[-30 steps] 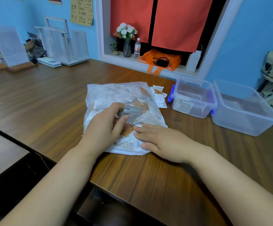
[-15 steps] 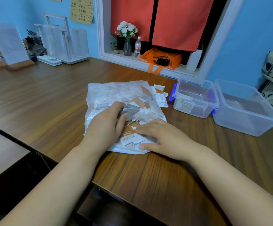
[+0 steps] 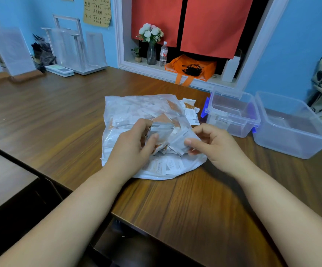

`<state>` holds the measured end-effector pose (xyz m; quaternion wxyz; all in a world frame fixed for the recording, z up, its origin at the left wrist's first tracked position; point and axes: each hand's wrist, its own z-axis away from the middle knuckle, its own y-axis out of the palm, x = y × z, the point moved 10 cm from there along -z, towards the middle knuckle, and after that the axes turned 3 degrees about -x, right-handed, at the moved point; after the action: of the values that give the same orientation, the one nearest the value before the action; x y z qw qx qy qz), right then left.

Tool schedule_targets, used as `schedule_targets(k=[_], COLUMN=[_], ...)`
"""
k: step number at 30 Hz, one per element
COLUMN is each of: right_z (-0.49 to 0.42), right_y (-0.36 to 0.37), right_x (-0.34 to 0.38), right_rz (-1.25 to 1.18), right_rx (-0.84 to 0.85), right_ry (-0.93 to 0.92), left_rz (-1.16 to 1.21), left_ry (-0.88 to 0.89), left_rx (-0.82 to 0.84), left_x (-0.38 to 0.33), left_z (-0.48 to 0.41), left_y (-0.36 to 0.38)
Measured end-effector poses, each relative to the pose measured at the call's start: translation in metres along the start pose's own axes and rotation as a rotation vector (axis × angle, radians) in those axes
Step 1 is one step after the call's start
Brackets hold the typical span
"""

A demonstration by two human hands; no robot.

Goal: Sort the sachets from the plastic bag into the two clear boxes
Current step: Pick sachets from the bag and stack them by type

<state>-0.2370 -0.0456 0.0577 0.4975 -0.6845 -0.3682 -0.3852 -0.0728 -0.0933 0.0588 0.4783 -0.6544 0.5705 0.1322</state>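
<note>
A clear plastic bag [image 3: 129, 110] full of white and orange sachets lies on the wooden table [image 3: 60, 116] in front of me. My left hand [image 3: 131, 149] holds a small stack of grey-white sachets [image 3: 161, 131] above the bag. My right hand [image 3: 214, 149] pinches another white sachet [image 3: 179, 141] between thumb and fingers, just right of that stack. Two clear boxes stand to the right: a smaller one with blue clips [image 3: 233, 105] and a larger one [image 3: 291, 139]. A few loose sachets [image 3: 190, 110] lie between bag and smaller box.
A window ledge at the back holds a flower vase [image 3: 151, 45], a water bottle [image 3: 163, 53] and an orange bag [image 3: 191, 68]. Acrylic stands [image 3: 75, 49] sit at the far left of the table. The table's near edge runs diagonally below my arms.
My right hand has lifted off the bag and now pinches a sachet raised from the pile. My left hand keeps its stack and has risen slightly.
</note>
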Motion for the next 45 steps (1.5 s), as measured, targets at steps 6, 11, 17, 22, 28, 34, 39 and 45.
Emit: schedule_targets(k=[6,11,17,22,28,34,39,45], right_z=[-0.006,-0.006,-0.007,-0.008,-0.011,-0.02,-0.017,0.022], right_y=[0.011,0.015,0.018,0.016,0.011,0.014,0.017,0.014], right_x=[-0.001,-0.001,0.0,0.001,0.013,0.02,0.014,0.024], right_rz=[-0.068,-0.07,-0.062,-0.074,-0.158,-0.238,-0.209,0.514], right_rx=[-0.073,-0.088,-0.086,-0.084,-0.072,-0.117,-0.15,0.036], right_ry=[0.028,0.032,0.039,0.059,0.078,0.085,0.102,-0.214], left_rz=[0.118,0.079,0.082,0.091,0.077,0.103,0.068,0.064], left_ry=[0.004,0.016,-0.015,-0.053,-0.041,-0.054,-0.101,-0.087], left_rx=[0.094,0.086,-0.075,-0.303,-0.33,-0.216,-0.188,-0.184], left_x=[-0.009,-0.008,-0.003,0.001,-0.011,-0.025,-0.011,-0.001], left_z=[0.002,0.001,-0.006,-0.009,-0.016,-0.015,-0.012,-0.014], left_y=[0.012,0.014,0.001,-0.027,-0.039,-0.013,-0.002,-0.005])
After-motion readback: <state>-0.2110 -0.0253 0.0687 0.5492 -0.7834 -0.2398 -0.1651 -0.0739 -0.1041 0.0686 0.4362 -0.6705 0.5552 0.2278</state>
